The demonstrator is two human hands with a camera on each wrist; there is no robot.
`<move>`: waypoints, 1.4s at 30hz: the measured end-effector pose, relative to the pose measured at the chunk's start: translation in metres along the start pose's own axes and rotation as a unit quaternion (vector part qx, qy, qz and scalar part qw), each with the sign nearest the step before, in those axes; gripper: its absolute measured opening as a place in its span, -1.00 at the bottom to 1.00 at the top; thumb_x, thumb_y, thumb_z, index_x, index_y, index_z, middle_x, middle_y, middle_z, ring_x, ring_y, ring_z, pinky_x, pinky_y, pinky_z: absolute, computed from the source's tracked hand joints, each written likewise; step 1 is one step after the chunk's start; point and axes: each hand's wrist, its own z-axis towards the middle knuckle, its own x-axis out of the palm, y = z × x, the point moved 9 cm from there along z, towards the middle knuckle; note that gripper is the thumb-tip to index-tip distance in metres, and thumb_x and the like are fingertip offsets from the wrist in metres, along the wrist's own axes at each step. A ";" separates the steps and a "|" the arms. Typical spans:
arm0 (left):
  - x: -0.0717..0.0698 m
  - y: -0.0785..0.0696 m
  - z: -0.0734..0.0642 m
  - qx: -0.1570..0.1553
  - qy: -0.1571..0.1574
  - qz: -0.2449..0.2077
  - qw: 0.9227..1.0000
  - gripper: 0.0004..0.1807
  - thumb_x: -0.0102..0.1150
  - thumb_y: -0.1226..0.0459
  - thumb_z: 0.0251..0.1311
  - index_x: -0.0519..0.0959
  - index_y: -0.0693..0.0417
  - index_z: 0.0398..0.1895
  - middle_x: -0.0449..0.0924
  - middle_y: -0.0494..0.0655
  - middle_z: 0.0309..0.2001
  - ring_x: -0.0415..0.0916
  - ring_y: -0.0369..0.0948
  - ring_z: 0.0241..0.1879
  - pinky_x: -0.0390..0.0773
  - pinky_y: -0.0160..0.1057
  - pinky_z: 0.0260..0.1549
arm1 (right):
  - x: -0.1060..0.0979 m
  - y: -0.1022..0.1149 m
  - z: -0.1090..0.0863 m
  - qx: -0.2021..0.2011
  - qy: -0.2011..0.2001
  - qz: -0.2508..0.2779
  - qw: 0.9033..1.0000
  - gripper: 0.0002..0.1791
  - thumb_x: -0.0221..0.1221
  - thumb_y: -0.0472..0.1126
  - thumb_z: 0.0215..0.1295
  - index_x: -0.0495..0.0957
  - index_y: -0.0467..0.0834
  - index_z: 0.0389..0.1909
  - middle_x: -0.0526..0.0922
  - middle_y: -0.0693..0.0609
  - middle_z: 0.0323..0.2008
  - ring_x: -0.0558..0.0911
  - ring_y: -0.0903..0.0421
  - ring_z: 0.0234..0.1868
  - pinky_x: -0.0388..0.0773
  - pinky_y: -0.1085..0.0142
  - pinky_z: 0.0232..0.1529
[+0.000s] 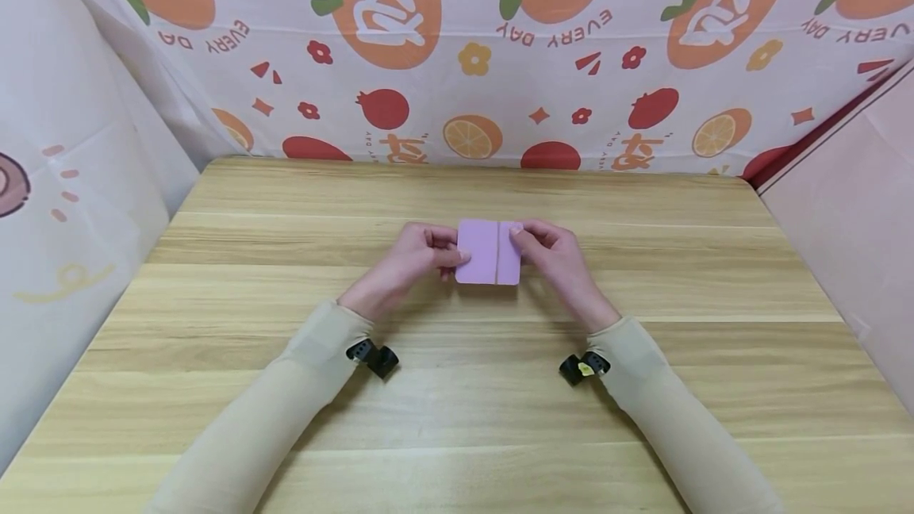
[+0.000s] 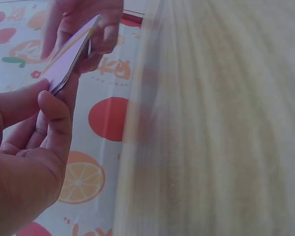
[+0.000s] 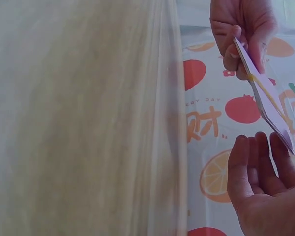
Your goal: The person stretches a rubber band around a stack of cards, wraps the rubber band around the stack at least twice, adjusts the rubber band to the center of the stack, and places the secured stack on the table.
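A thin, square pink pad [image 1: 477, 252] with rounded corners is held up over the table between both hands. A narrow yellowish band [image 1: 497, 254] runs round it, nearer its right side. My left hand [image 1: 420, 251] pinches the left edge, thumb on the front face and fingers behind. At the opposite edge, my right hand [image 1: 558, 251] grips the pad with its thumb near the upper right corner. Seen edge-on in the left wrist view, the pad [image 2: 71, 61] shows thin layers with a darker underside. In the right wrist view the band [image 3: 268, 93] crosses its face.
A wood-grain table [image 1: 457, 403] spreads beneath the hands. Behind its far edge hangs a white curtain [image 1: 428, 93] printed with fruit, with a pale cloth [image 1: 78, 141] to the left and a pale panel [image 1: 850, 205] to the right. Small black cameras [image 1: 373, 358] sit at both sleeve cuffs.
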 end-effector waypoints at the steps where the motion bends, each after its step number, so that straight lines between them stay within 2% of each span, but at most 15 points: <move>1: -0.002 -0.001 0.000 0.003 -0.004 0.001 1.000 -0.91 0.24 0.49 0.18 0.59 0.23 -0.46 0.52 -0.09 -0.57 0.38 -0.23 -0.59 0.41 -0.32 -0.53 | 0.001 -0.001 0.000 0.004 0.004 0.001 1.000 -0.63 0.16 -0.14 0.42 0.56 -0.33 0.06 0.63 -0.13 -0.10 0.59 0.13 -0.15 0.58 0.14 -0.04; 5: -0.009 -0.003 0.001 0.008 -0.023 0.001 1.000 -0.96 0.24 0.46 0.20 0.59 0.31 -0.38 0.49 -0.09 -0.56 0.38 -0.22 -0.57 0.41 -0.32 -0.50 | 0.008 -0.006 0.000 0.022 0.028 -0.005 0.999 -0.63 0.20 -0.15 0.37 0.57 -0.32 0.06 0.64 -0.12 -0.11 0.59 0.11 -0.16 0.57 0.13 -0.05; 12: -0.019 -0.007 -0.001 -0.003 -0.055 -0.003 0.998 -0.86 0.26 0.43 0.21 0.60 0.39 -0.23 0.55 -0.04 -0.51 0.41 -0.23 -0.55 0.43 -0.32 -0.49 | 0.018 -0.016 -0.002 0.053 0.080 -0.033 0.995 -0.66 0.29 -0.13 0.29 0.63 -0.27 -0.03 0.66 -0.07 -0.17 0.57 -0.02 -0.14 0.55 0.05 0.01; 18: -0.022 -0.008 -0.001 -0.005 -0.060 -0.002 0.998 -0.83 0.26 0.40 0.23 0.62 0.35 -0.17 0.58 -0.01 -0.46 0.41 -0.21 -0.56 0.44 -0.22 -0.45 | 0.021 -0.017 -0.004 0.044 0.097 -0.053 0.993 -0.63 0.31 -0.18 0.25 0.64 -0.25 0.03 0.70 -0.02 -0.11 0.57 0.10 -0.09 0.51 0.21 -0.01; 23: -0.021 -0.009 -0.002 -0.005 -0.062 -0.005 0.998 -0.84 0.26 0.42 0.23 0.61 0.36 -0.17 0.58 -0.01 -0.46 0.41 -0.22 -0.56 0.45 -0.22 -0.45 | 0.023 -0.016 -0.006 0.049 0.098 -0.061 0.992 -0.64 0.33 -0.17 0.23 0.66 -0.25 0.01 0.72 -0.01 -0.13 0.56 0.13 -0.07 0.47 0.26 0.01; 33: -0.018 -0.009 -0.004 -0.004 -0.075 -0.023 0.997 -0.84 0.25 0.45 0.22 0.58 0.44 -0.21 0.56 -0.04 -0.48 0.40 -0.26 -0.56 0.44 -0.35 -0.50 | 0.023 -0.021 -0.006 0.064 0.083 -0.066 0.992 -0.66 0.35 -0.12 0.21 0.70 -0.24 -0.06 0.74 -0.01 -0.22 0.58 0.11 -0.18 0.52 0.20 -0.06; 42: -0.018 -0.009 -0.005 -0.002 -0.089 -0.043 0.995 -0.85 0.24 0.48 0.21 0.59 0.43 -0.19 0.56 -0.05 -0.49 0.40 -0.26 -0.57 0.44 -0.34 -0.51 | 0.023 -0.024 -0.004 0.085 0.061 -0.051 0.993 -0.69 0.35 -0.16 0.20 0.70 -0.29 -0.12 0.71 -0.23 -0.23 0.62 0.03 -0.22 0.53 0.19 -0.08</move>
